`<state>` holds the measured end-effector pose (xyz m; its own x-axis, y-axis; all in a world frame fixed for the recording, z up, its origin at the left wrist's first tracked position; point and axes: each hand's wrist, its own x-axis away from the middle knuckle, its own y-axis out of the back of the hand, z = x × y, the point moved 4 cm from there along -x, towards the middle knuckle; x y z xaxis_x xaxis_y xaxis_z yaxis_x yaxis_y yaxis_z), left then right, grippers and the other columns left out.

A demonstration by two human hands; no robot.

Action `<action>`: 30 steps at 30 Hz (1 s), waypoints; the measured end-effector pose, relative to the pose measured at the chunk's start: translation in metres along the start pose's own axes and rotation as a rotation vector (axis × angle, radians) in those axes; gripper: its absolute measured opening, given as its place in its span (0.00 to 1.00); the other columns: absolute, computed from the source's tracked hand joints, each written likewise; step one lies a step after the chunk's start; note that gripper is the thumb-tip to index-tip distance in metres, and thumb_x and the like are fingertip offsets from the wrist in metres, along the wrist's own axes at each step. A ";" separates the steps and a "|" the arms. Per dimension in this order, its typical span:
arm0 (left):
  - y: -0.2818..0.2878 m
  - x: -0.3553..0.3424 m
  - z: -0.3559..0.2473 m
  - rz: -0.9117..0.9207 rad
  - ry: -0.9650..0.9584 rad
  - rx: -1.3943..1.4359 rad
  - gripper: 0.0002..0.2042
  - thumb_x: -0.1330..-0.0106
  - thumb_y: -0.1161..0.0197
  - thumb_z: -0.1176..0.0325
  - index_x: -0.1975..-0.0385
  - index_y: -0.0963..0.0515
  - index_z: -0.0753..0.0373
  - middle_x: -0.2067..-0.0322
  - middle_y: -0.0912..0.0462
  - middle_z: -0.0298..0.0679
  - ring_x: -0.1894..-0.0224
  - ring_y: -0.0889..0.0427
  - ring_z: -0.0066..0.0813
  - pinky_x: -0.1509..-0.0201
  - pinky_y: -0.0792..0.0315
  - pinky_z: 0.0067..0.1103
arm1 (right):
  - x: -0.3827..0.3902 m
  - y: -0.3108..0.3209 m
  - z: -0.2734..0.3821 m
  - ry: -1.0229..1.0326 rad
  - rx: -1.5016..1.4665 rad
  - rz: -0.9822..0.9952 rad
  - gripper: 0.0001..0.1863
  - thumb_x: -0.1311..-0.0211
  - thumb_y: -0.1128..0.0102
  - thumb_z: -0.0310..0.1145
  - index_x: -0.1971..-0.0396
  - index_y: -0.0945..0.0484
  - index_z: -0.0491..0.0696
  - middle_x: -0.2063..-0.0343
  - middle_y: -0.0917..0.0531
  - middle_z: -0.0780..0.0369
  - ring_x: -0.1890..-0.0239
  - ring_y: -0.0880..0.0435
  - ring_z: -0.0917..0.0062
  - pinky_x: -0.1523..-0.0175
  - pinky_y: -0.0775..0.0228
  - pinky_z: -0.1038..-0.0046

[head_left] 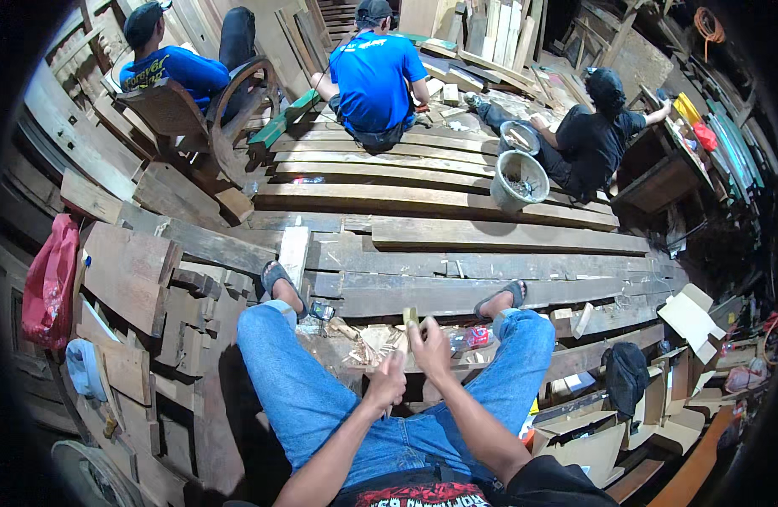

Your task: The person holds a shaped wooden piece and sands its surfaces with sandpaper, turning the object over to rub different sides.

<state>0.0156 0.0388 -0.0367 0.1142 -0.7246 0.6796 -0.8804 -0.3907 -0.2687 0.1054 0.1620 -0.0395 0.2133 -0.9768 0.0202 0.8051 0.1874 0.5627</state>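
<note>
I sit with my knees apart, both hands in front of me between my thighs. My right hand (431, 348) is closed, its fingers round a small pale yellowish block (410, 316) that sticks up past the fingertips. Lower and a little to the left, my left hand (386, 384) is closed with the thumb upward; what it holds, if anything, is hidden. Just beyond the hands lies a heap of wood shavings (373, 343). A clear plastic bottle with a red label (472, 339) lies beside my right knee.
Long planks (507, 237) cover the floor ahead. A bucket (519, 182) stands near a seated person in black (600, 139). Another person in blue (373, 80) sits ahead, a third on a wooden chair (173, 106). Cardboard boxes (583, 448) lie right, stacked boards (127, 270) left.
</note>
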 end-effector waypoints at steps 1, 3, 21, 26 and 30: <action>0.001 0.001 0.004 0.024 -0.032 -0.070 0.26 0.25 0.55 0.39 0.45 0.34 0.56 0.83 0.35 0.29 0.87 0.36 0.16 0.86 0.41 0.18 | 0.004 -0.002 0.004 0.000 -0.004 0.005 0.20 0.33 0.39 0.44 0.74 0.28 0.43 0.83 0.22 0.51 0.81 0.22 0.56 0.73 0.34 0.58; 0.011 -0.004 0.005 0.012 0.028 -0.003 0.26 0.26 0.54 0.39 0.45 0.33 0.57 0.83 0.34 0.29 0.87 0.36 0.16 0.87 0.42 0.17 | 0.011 -0.005 0.013 0.085 0.031 0.031 0.20 0.33 0.39 0.44 0.75 0.28 0.43 0.83 0.22 0.51 0.79 0.22 0.56 0.72 0.34 0.59; 0.012 -0.011 0.001 0.037 -0.389 -0.323 0.27 0.28 0.46 0.41 0.53 0.26 0.65 0.74 0.26 0.33 0.74 0.26 0.25 0.70 0.29 0.25 | -0.005 0.008 0.003 0.019 0.097 -0.037 0.19 0.36 0.35 0.43 0.78 0.26 0.42 0.83 0.21 0.51 0.79 0.20 0.56 0.72 0.33 0.58; 0.015 -0.007 0.002 0.021 -0.196 -0.208 0.28 0.29 0.45 0.42 0.54 0.26 0.68 0.70 0.24 0.38 0.68 0.25 0.29 0.61 0.28 0.30 | 0.003 0.003 0.017 0.093 0.055 0.025 0.18 0.37 0.35 0.43 0.76 0.25 0.43 0.81 0.20 0.51 0.77 0.19 0.56 0.72 0.32 0.58; 0.011 -0.007 0.003 0.029 -0.457 -0.277 0.30 0.28 0.45 0.44 0.43 0.27 0.67 0.76 0.25 0.35 0.78 0.31 0.19 0.75 0.33 0.22 | -0.006 0.004 0.005 -0.007 0.019 0.052 0.20 0.36 0.35 0.45 0.75 0.25 0.42 0.77 0.18 0.49 0.73 0.18 0.52 0.68 0.30 0.56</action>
<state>0.0066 0.0380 -0.0460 0.2221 -0.9303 0.2919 -0.9677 -0.2469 -0.0507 0.1049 0.1680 -0.0329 0.2505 -0.9665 0.0552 0.7827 0.2358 0.5760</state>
